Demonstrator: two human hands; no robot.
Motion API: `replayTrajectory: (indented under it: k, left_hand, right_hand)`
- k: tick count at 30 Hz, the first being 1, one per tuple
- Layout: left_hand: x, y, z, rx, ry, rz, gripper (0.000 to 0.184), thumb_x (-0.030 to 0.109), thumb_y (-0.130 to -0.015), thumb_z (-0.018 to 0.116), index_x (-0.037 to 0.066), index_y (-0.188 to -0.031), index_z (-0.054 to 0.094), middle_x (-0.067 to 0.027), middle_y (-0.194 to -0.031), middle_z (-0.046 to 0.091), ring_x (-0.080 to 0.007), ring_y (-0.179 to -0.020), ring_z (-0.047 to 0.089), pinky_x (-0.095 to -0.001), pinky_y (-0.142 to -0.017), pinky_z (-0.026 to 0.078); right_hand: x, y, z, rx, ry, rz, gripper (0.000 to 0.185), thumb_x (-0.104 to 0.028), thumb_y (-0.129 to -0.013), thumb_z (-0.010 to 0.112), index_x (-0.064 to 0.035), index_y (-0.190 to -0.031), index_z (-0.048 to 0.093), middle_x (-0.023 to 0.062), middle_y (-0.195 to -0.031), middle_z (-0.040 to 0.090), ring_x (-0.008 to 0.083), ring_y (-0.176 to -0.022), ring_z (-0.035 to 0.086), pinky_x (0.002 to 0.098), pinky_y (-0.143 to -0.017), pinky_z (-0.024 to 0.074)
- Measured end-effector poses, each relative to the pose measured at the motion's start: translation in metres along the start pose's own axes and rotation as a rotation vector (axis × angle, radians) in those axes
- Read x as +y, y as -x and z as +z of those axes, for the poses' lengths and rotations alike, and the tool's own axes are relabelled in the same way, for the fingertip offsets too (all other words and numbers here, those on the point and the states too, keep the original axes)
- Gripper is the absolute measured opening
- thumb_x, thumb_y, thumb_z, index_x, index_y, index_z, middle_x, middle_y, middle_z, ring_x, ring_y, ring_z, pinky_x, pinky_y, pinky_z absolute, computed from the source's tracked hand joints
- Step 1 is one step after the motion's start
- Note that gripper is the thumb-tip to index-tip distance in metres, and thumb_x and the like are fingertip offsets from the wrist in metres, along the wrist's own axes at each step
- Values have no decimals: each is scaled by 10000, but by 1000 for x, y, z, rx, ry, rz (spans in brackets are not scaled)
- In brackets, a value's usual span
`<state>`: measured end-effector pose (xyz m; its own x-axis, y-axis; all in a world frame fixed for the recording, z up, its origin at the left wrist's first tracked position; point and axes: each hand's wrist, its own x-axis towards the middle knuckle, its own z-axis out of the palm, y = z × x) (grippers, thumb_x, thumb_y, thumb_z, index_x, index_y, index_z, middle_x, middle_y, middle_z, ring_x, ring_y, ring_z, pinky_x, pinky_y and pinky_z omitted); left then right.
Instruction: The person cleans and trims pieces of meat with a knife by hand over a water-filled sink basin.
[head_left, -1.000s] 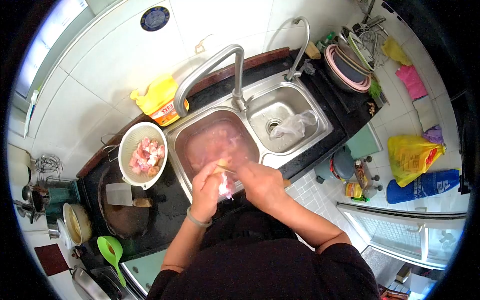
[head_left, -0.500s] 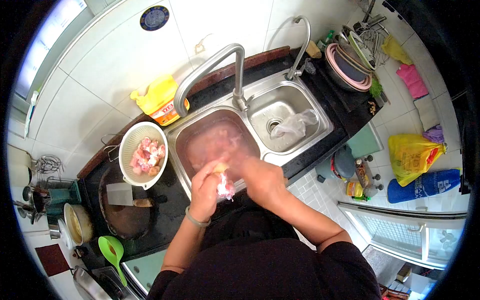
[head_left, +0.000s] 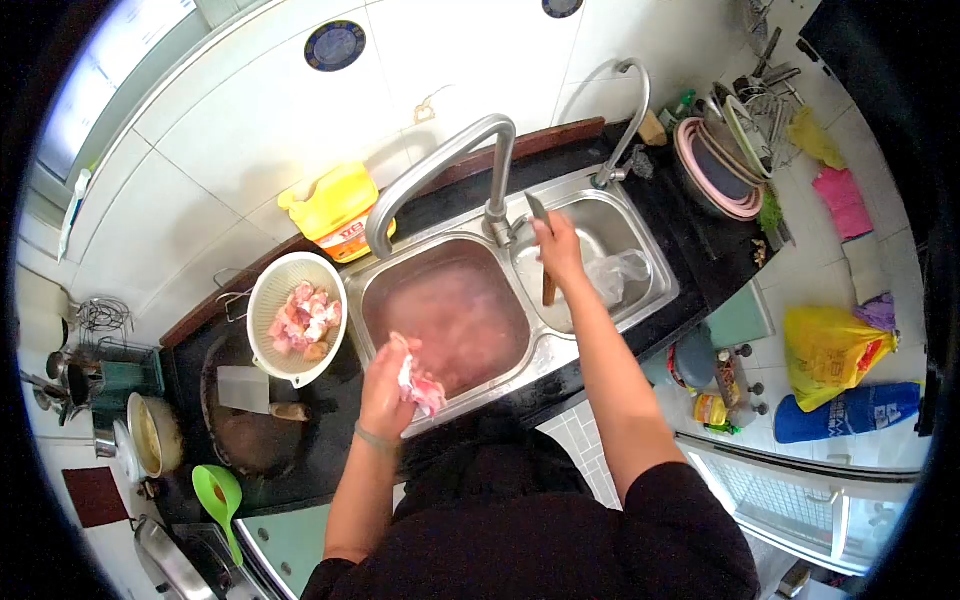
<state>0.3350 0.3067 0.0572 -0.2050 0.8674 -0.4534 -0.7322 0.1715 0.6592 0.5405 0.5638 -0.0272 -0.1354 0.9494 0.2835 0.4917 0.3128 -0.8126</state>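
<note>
My left hand (head_left: 384, 388) is closed around a piece of raw meat (head_left: 424, 392) at the front left edge of the large sink basin (head_left: 530, 345). Reddish water with submerged meat (head_left: 450, 325) fills that basin. Over the small basin (head_left: 545, 318), my right hand (head_left: 560, 248) grips a knife (head_left: 549, 288) by its wooden handle, blade end up near the tap lever. A crumpled clear plastic bag (head_left: 615, 275) lies in the small basin beside my right forearm. Left of the sink, a white colander (head_left: 257, 315) holds several meat pieces (head_left: 304, 318).
A tall curved tap (head_left: 505, 160) arches over the large basin, with a smaller tap (head_left: 640, 110) to the right. A yellow jug (head_left: 340, 212) stands behind. A cleaver (head_left: 243, 388) rests on a round board (head_left: 255, 440) at left. Stacked bowls (head_left: 715, 170) stand at right.
My right hand has moved up and right with the knife, away from the meat to the small basin. My left hand has shifted slightly left and down, still holding the meat. The camera view has shifted.
</note>
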Motion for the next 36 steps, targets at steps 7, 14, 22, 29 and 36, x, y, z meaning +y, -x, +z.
replayTrajectory:
  k: [7,14,22,29,36]
  left_hand:
    - [38,-78,-5,-114,67,-8,410,471,-938,421,122,-723,433,3,-632,405,-137,-562,404,-289,-567,404]
    - [49,-136,37,-225,-398,119,232,222,-916,550,15,-1020,555,-36,-747,548,-111,-597,526,-254,-517,453]
    - [41,-126,-30,-114,91,-36,484,563,-920,353,121,-753,458,-8,-618,459,-145,-553,489,-304,-506,449]
    - [54,-109,-40,-235,379,5,449,387,-967,334,-2,-1104,510,-139,-949,596,-268,-838,574,-412,-809,470]
    - [47,-112,-18,-220,368,-3,502,301,-914,495,-67,-1243,404,-241,-1214,516,-328,-1131,509,-457,-1003,383]
  right_hand:
    - [24,-16,32,-285,-221,244,148,-156,-901,533,-59,-970,621,27,-791,574,87,-643,529,241,-513,459]
    - [4,15,19,-19,-65,-132,158,-66,-878,528,-44,-1007,616,66,-833,585,121,-661,560,251,-536,482]
    - [-140,40,63,-596,-375,-309,458,0,-810,543,-89,-1257,505,200,-1087,604,302,-981,613,357,-828,486]
    - [-159,22,94,-709,-305,32,281,-143,-825,600,-33,-1084,596,110,-783,636,132,-679,575,306,-606,469]
    - [-68,25,51,-414,-278,309,168,-119,-869,558,-59,-1015,617,-1,-762,597,76,-603,525,229,-520,423]
